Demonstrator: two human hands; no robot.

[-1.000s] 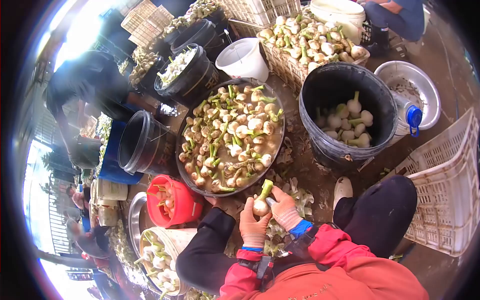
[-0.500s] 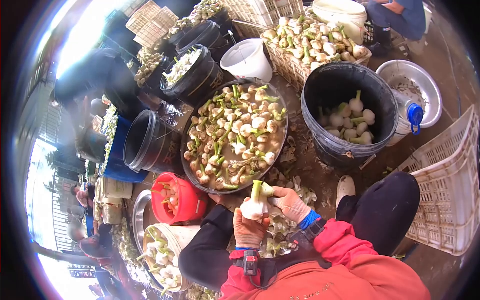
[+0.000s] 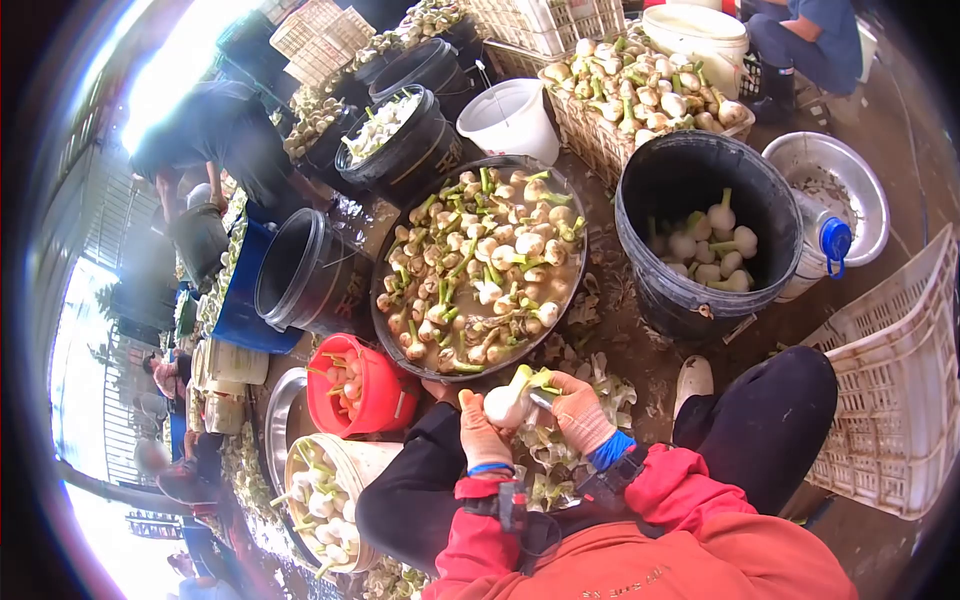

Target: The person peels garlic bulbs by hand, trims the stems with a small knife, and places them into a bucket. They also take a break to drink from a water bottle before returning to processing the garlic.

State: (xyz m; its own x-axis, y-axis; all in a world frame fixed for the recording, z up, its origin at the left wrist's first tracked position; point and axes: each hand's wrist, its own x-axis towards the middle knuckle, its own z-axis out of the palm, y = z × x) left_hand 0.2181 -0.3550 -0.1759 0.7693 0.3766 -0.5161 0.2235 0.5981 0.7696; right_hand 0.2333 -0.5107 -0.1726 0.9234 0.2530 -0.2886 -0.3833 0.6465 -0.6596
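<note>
My left hand (image 3: pixel 484 436), in an orange-palmed glove, is closed around a white garlic bulb (image 3: pixel 507 404) whose green stem points up and right. My right hand (image 3: pixel 580 412), gloved too, is closed beside the stem. A short metal blade, apparently of a small knife (image 3: pixel 541 400), sticks out from its fingers against the bulb's neck; the handle is hidden. Beyond the hands stands a wide round tub (image 3: pixel 378 325) of muddy water full of unpeeled garlic bulbs (image 3: pixel 490 250). Peeled skins (image 3: pixel 560 480) lie under my hands.
A black bucket (image 3: pixel 650 285) with cleaned bulbs stands ahead right, near a metal basin (image 3: pixel 880 200) and a plastic crate (image 3: pixel 880 400). To the left are a red bucket (image 3: pixel 385 400) and a white bucket (image 3: pixel 370 460) of garlic. Co-workers (image 3: pixel 210 150) bend at far left.
The bulb has tilted and turned in my left hand, its stem swinging rightward. The blade now shows between my right hand and the bulb. The view has shifted slightly.
</note>
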